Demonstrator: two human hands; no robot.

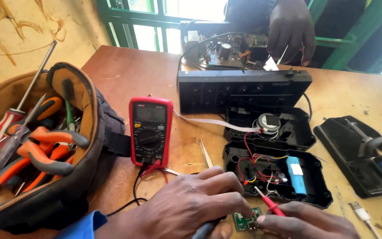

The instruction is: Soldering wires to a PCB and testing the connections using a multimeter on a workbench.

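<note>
Left hand (186, 206) covers most of the black probe; only its tip end pokes out at the bottom edge. Right hand (308, 223) cut off by the frame bottom, grip on the red probe (268, 202) partly out of view. Small green circuit board (246, 220) half hidden by fingers. Multimeter (150, 131) screen reading too blurred. Co-worker's hand (290, 28) cut off at top. Tool bag (45, 146) cropped left.

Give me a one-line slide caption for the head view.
Left hand and right hand hold probes on a small green circuit board beside a red multimeter.
</note>
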